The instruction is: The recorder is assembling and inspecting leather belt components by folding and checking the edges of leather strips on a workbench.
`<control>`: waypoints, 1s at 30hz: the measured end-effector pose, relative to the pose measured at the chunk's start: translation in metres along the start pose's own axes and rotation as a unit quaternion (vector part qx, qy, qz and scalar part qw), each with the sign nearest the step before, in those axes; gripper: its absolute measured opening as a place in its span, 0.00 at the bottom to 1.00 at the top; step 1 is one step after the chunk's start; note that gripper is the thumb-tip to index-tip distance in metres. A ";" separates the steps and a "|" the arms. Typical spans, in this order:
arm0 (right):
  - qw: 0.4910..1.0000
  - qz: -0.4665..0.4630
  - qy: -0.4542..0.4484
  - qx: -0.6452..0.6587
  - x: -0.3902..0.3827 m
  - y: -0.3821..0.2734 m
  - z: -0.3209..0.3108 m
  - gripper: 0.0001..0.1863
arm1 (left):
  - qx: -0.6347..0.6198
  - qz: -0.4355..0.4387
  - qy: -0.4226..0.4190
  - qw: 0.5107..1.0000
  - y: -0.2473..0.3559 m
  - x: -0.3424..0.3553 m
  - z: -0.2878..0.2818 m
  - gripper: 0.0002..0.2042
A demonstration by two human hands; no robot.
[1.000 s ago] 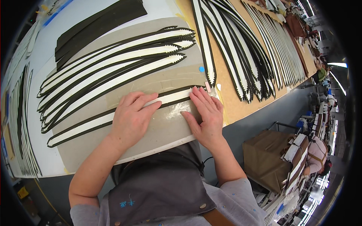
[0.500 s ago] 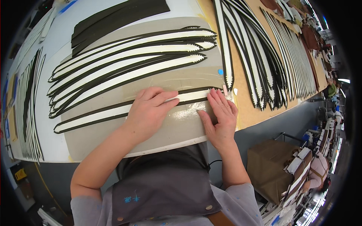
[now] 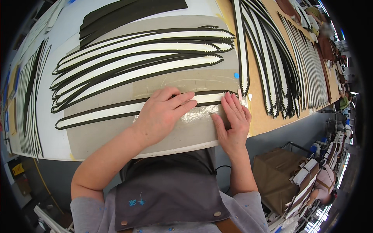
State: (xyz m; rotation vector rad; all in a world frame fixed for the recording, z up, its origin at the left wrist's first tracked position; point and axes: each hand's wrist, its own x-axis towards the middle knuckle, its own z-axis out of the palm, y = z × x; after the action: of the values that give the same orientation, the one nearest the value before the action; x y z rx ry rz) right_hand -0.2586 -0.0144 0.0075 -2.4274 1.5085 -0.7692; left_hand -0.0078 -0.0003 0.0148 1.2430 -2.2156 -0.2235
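Note:
A long strip (image 3: 105, 113), white down the middle with black edges, lies crosswise on the grey mat (image 3: 101, 141) in front of me. My left hand (image 3: 161, 112) rests over its middle, fingers bent and closed on it, with thumb and forefinger tips close together on the white face. At the strip's right end, my right hand (image 3: 235, 118) lies with fingers stretched flat on the surface and the thumb spread away. The serrated tip there is partly covered by those fingers. Beyond my hands, several similar strips (image 3: 155, 48) lie overlapped on the mat.
Black sheets (image 3: 128, 17) are stacked at the far side. More strips hang together over the tan board (image 3: 256, 124) on the right, with thin strips (image 3: 311, 66) lined up beyond. Other narrow strips (image 3: 29, 105) lie at far left. A brown-covered box (image 3: 278, 178) stands below right.
The view has shifted slightly, so the table's contents sit a little differently in the picture. Both hands keep about the same places on the strip.

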 end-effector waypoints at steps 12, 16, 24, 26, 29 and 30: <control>0.993 -0.062 -0.081 -0.063 0.053 0.003 -0.032 0.33 | 0.055 -0.019 -0.058 0.997 0.015 -0.004 -0.001 0.21; 0.977 -0.040 -0.196 -0.078 0.093 -0.002 -0.047 0.24 | 0.044 -0.022 -0.043 0.998 0.012 -0.003 0.006 0.19; 0.917 0.113 -0.206 0.323 0.060 -0.006 -0.029 0.18 | 0.018 -0.017 -0.040 0.999 0.003 0.000 0.012 0.17; 0.932 0.074 -0.153 0.319 0.041 -0.020 -0.015 0.20 | 0.009 -0.002 -0.012 1.000 -0.003 0.000 0.012 0.17; 0.923 0.144 -0.170 0.314 0.027 -0.032 -0.004 0.23 | -0.002 0.002 -0.020 1.000 -0.005 0.001 0.010 0.17; 0.958 0.055 -0.139 0.243 0.025 -0.032 0.000 0.26 | -0.002 0.001 -0.021 1.000 -0.006 0.001 0.011 0.17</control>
State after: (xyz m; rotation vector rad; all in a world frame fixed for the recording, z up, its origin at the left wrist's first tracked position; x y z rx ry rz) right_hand -0.2245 -0.0211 0.0286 -1.9717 1.1701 -0.6494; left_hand -0.0101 -0.0055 0.0042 1.2458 -2.2504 -0.2545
